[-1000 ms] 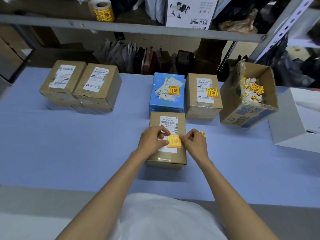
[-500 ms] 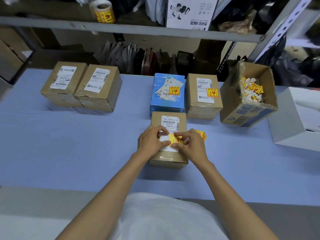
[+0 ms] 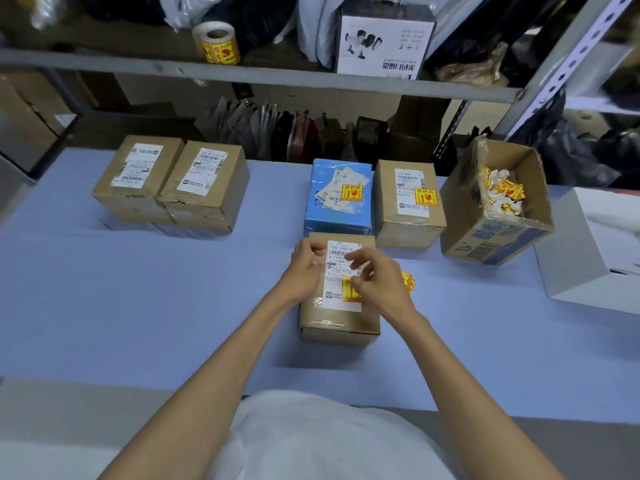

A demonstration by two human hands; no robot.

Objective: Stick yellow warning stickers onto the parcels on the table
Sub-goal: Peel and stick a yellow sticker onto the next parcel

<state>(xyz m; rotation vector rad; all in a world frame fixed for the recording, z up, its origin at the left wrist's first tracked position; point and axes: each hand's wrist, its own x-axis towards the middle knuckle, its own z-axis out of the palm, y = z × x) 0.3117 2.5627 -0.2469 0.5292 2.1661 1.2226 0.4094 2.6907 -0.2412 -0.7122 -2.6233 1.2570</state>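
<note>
A brown parcel [image 3: 337, 323] lies in front of me on the blue table [image 3: 138, 306]. A yellow warning sticker [image 3: 349, 292] sits on its white shipping label. My left hand [image 3: 304, 268] holds the parcel at its upper left edge with curled fingers. My right hand [image 3: 379, 280] hovers over the parcel's right side with loosely bent fingers, its thumb by the sticker. A few loose yellow stickers [image 3: 408, 282] lie on the table just right of that hand. The blue parcel [image 3: 337, 199] and the brown parcel [image 3: 408, 202] behind each carry a yellow sticker.
Two brown parcels [image 3: 136, 178] [image 3: 206, 185] without yellow stickers stand at the back left. An open carton of peeled backings [image 3: 498, 206] stands at the back right, and a white box [image 3: 595, 251] at the right edge. A sticker roll [image 3: 216, 43] stands on the shelf above.
The sticker went from being held between both hands to lying flat on the label. My left hand slid up to the parcel's top left edge, and my right hand lifted off the sticker.
</note>
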